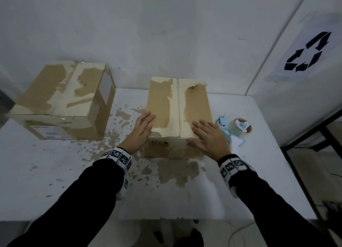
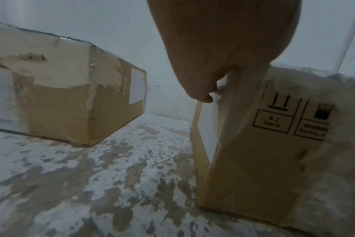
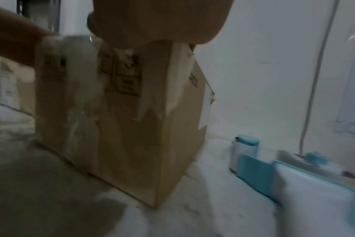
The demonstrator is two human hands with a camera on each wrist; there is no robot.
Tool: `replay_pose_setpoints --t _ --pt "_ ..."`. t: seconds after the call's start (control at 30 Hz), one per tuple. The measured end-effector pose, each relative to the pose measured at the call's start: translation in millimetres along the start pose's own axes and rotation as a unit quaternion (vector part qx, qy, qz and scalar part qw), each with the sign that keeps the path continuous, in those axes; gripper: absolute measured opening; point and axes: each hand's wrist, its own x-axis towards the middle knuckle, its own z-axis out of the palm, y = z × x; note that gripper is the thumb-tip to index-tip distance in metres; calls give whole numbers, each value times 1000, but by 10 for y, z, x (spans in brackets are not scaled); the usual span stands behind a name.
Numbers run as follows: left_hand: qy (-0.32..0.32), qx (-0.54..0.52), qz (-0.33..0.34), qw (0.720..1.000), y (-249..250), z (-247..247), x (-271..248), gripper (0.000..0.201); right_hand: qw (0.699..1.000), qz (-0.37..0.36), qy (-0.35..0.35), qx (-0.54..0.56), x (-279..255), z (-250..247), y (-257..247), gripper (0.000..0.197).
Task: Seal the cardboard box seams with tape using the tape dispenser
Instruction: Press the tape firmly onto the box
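A worn cardboard box [image 1: 177, 106] stands mid-table, its two top flaps meeting along a centre seam with no tape over it. My left hand [image 1: 143, 129] lies flat on the box's near left top edge, fingers straight. On the near right corner my right hand [image 1: 209, 135] rests with fingers spread flat. The box's front face with printed symbols [image 2: 274, 128] fills the left wrist view, and its corner [image 3: 158, 144] shows in the right wrist view. A light blue tape dispenser [image 1: 238, 128] with a clear tape roll lies on the table right of the box [image 3: 274, 173].
A second, larger cardboard box [image 1: 63, 100] stands at the far left [image 2: 61, 96]. The white table [image 1: 74, 172] has peeled brown patches. A wall runs behind, with a recycling sign [image 1: 307, 52] on the right. A dark metal frame [image 1: 314, 135] stands beyond the table's right edge.
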Motion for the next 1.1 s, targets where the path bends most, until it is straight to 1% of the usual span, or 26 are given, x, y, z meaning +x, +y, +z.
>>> replay_pose_setpoints --t 0.13,0.2,0.23,0.27,0.3,0.33,0.4,0.43,0.5,0.57,0.67,0.7,0.77,0.8,0.83,0.9,0.97,1.03,1.07,1.1 --pt "0 -22 -6 1000 34 -1 -28 43 995 91 30 -35 133 73 -316 30" --pt "-5 -19 -13 1000 66 -5 -41 47 993 105 51 -23 100 110 -357 23" --pt "-9 -8 -18 1000 76 -4 -45 50 993 95 64 -19 69 126 -351 23" --pt "-9 0 -25 1000 85 3 -50 54 994 79 69 -23 40 135 -345 26" --pt "-3 -4 -35 999 101 12 -54 58 996 59 56 -36 24 136 -341 31" --pt "3 -20 -45 999 115 20 -57 61 998 45 25 -46 28 129 -341 38" --pt "3 -90 -74 993 161 23 -62 63 996 36 -49 -57 55 118 -336 49" --pt "0 -123 -90 988 176 25 -59 61 994 36 -80 -61 68 113 -330 53" --pt "-2 -146 -112 983 197 23 -50 57 990 34 -121 -64 98 95 -336 59" --pt "-5 -147 -120 982 197 16 -51 55 989 14 -135 -64 174 76 -411 63" --pt "-6 -141 -109 984 205 -1 -71 55 983 -29 -170 -55 341 107 -663 60" --pt "-2 -131 -114 985 197 -6 -72 54 982 -31 -181 -47 395 128 -734 60" --pt "14 -136 -149 979 232 -1 -94 54 982 -21 -188 -25 438 161 -803 62" --pt "26 -161 -180 970 254 19 -116 55 982 -20 -189 -14 440 168 -802 60" --pt "31 -209 -204 956 276 57 -156 56 982 -23 -187 -1 437 176 -787 59" --pt "30 -287 -212 933 208 144 -277 51 981 -30 -190 15 423 174 -755 61" --pt "13 -307 -213 927 94 192 -430 49 982 -26 -189 15 432 157 -758 62" --pt "-26 -260 -239 935 -94 208 -523 49 980 -19 -195 17 440 153 -766 62" --pt "-44 -239 -240 940 -145 188 -549 50 980 -16 -197 18 439 153 -767 62" --pt "-53 -248 -234 939 -199 149 -542 51 980 -15 -198 18 431 156 -767 61"
